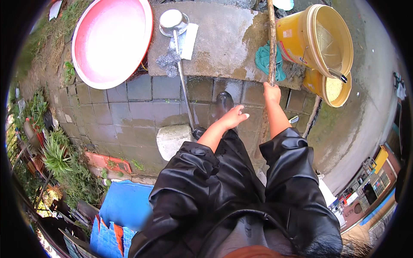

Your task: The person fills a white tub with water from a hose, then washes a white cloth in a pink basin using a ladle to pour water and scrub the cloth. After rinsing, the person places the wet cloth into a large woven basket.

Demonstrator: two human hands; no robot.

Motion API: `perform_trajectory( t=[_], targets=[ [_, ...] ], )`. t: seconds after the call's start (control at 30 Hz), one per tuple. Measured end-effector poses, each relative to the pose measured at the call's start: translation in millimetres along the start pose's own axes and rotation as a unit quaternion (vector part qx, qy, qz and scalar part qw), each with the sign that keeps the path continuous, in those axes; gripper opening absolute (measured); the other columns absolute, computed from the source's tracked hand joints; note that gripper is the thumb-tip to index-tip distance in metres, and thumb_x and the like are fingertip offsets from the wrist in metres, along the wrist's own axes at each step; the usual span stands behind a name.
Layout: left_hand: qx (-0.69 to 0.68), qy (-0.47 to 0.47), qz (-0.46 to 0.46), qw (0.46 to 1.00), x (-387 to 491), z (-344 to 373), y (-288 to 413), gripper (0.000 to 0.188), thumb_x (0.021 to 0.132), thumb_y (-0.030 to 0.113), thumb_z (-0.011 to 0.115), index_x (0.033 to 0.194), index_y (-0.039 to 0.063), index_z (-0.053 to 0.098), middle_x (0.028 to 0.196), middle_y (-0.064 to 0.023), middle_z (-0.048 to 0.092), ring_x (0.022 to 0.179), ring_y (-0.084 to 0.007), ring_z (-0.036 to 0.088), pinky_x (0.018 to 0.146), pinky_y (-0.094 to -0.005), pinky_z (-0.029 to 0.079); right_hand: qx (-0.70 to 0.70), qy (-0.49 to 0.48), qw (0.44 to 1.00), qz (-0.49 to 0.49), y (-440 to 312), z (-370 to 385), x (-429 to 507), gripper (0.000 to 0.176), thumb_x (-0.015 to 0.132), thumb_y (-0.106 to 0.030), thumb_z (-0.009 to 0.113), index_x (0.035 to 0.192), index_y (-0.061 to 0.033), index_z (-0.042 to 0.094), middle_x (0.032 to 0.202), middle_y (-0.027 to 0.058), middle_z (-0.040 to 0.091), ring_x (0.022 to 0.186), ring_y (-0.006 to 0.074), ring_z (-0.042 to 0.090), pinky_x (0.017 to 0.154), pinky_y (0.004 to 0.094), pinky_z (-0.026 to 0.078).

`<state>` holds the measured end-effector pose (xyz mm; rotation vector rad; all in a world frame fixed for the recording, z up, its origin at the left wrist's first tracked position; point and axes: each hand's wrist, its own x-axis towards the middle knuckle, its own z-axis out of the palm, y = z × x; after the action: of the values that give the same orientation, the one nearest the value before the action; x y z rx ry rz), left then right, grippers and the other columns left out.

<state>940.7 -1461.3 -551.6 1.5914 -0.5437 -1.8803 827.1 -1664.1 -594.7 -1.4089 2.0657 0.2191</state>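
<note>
My right hand (272,92) is closed around a long wooden pole (272,42) that runs up past the concrete slab (219,38). With fingers apart and nothing in it, my left hand (235,116) hovers above a dark boot (225,100). A teal cloth (267,61) lies on the slab partly behind the pole. On the slab's left part, a long-handled metal ladle (171,21) rests over a white and bluish packet (190,42), its handle reaching down over the wet tiles. Beside that handle lies a tangle of metal scouring wool (168,62).
A large red-rimmed basin (111,42) stands at upper left. Yellow buckets (295,35) stand at upper right, the lower one (334,90) holding pale grainy material. A concrete block (172,140) sits on wet paving tiles (138,113). Blue sheeting (125,201) and plants are at lower left.
</note>
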Motion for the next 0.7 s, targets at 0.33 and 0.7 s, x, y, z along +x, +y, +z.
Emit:
perform_trajectory(
  t=[0.33, 0.7],
  targets=[
    [-0.175, 0.203, -0.319, 0.909, -156.7, -135.5, -156.7, 0.039, 0.087, 0.036, 0.057, 0.121, 0.017, 0.050, 0.101, -0.0002, 0.061, 0.091, -0.0136, 0.057, 0.078, -0.0352, 0.043, -0.048, -0.049, 0.995, -0.075, 100.6, -6.4, -35.6, 0.041, 0.077, -0.034, 0.067, 0.103, -0.0029, 0.061, 0.095, 0.0163, 0.067, 0.093, 0.0311, 0.064, 0.081, 0.0395, 0.048],
    [-0.005, 0.351, -0.230, 0.908, -140.4, -206.5, -78.6, 0.043, 0.085, 0.019, 0.062, 0.121, -0.003, 0.053, 0.116, -0.0128, 0.061, 0.108, -0.0195, 0.058, 0.094, -0.0306, 0.043, -0.057, -0.132, 0.987, -0.072, 68.4, 6.0, 20.5, 0.038, 0.081, -0.024, 0.062, 0.114, -0.0052, 0.058, 0.106, 0.0157, 0.066, 0.101, 0.0274, 0.062, 0.089, 0.0360, 0.047]
  ],
)
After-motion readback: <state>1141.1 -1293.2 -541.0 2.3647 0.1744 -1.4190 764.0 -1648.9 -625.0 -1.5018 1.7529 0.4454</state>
